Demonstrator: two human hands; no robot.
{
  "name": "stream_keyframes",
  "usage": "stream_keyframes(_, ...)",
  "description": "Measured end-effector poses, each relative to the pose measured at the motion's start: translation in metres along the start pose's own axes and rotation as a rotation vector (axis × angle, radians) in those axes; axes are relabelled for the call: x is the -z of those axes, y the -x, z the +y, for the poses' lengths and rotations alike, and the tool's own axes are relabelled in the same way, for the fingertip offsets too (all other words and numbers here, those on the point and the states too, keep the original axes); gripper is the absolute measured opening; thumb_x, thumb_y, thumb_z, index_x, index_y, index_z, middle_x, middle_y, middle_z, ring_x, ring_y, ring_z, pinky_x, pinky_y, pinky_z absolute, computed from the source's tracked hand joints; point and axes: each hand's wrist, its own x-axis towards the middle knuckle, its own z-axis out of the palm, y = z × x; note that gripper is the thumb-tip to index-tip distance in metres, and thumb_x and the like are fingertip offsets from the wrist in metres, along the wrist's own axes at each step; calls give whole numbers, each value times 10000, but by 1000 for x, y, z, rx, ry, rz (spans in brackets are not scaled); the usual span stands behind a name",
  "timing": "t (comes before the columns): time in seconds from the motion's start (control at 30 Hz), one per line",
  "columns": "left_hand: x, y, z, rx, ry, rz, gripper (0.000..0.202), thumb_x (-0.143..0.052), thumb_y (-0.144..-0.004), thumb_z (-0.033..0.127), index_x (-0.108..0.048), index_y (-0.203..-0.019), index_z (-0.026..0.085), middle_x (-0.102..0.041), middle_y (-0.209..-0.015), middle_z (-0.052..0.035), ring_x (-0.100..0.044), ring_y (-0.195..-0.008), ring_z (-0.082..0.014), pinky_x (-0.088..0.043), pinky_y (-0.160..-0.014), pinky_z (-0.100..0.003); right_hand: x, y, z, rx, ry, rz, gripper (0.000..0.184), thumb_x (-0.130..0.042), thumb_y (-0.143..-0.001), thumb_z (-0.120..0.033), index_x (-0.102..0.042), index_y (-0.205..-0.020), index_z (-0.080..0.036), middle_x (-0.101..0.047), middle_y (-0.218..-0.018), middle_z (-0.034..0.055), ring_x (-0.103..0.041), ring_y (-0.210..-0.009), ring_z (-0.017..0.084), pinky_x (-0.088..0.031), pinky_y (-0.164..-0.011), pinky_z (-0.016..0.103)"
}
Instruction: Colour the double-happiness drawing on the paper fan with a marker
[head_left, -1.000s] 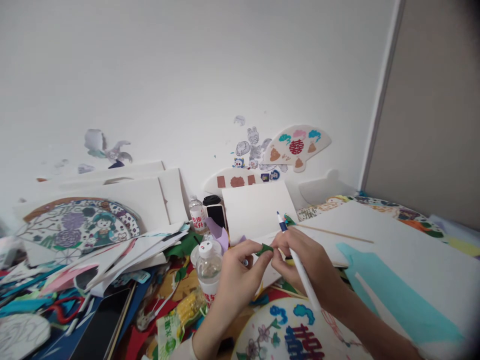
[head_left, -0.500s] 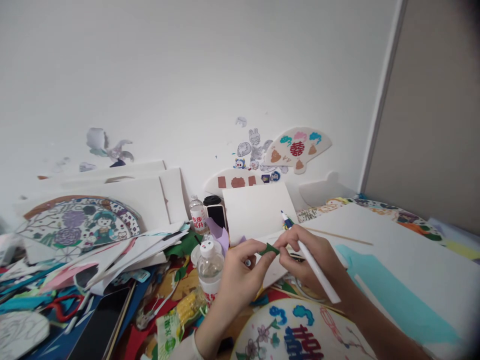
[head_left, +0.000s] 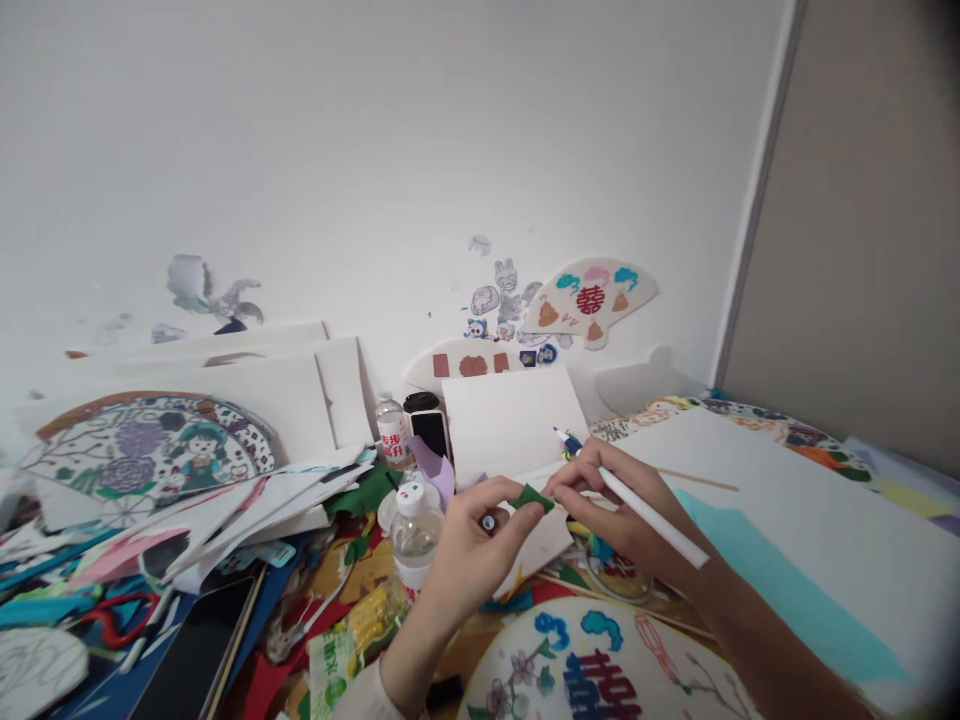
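My left hand (head_left: pixel 471 548) pinches a small dark green paper piece (head_left: pixel 531 497) between thumb and forefinger. My right hand (head_left: pixel 616 505) meets it from the right, fingertips touching the same green piece, while it holds a white pen (head_left: pixel 637 505) with a blue tip that points up and to the left. Both hands hover above a white sheet (head_left: pixel 541 540) at the table's middle. A round fan (head_left: pixel 600 665) painted with blue clouds, flowers and a red-blue character lies just below them.
A clear bottle with a white cap (head_left: pixel 414 532) stands left of my left hand, a second bottle (head_left: pixel 391 430) and a black jar (head_left: pixel 427 420) behind. Paper scraps and a painted fan (head_left: pixel 154 450) pile on the left. White boards with a turquoise strip (head_left: pixel 787 600) lie right.
The pen in my right hand has tilted flatter, its rear end swinging out to the right. Both hands stay pinched together on the green piece and shifted slightly.
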Motion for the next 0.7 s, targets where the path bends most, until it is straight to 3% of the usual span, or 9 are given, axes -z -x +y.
stream_keyframes(0.23, 4, 1, 0, -50, -21, -14, 249, -612, -800, 374, -675, -781, 134, -608, -754, -42, -496, -678, -125, -365, -565, -231, -2, -2, 4, -78, -223, -49, 323, -586, -835, -282, -300, -700, -218, -638, -774, -10, -536, -731, 129, -418, -662, 242)
stream_keyframes(0.33, 3, 2, 1, -76, -35, -1, 222, -618, -801, 348, -688, -758, 141, -598, -707, -27, -477, -663, -113, -348, -561, -226, -1, -3, 1, -55, -188, -47, 315, -593, -826, -269, -309, -698, -218, -633, -769, -14, -549, -725, 126, -422, -655, 236)
stream_keyframes(0.53, 1, 4, 7, -45, -63, 70, 233, -605, -811, 322, -657, -682, 134, -558, -650, -2, -396, -570, -81, -309, -525, -225, -9, 3, -4, 97, 84, 59, 301, -566, -819, -193, -302, -674, -221, -660, -761, -23, -605, -726, 121, -443, -669, 219)
stream_keyframes(0.7, -5, 5, 8, -32, -65, 119, 202, -588, -824, 301, -675, -727, 146, -571, -660, 3, -414, -583, -85, -314, -523, -220, -22, 5, 2, 342, 266, 191, 287, -532, -829, -129, -298, -690, -221, -646, -770, -12, -628, -745, 111, -455, -694, 212)
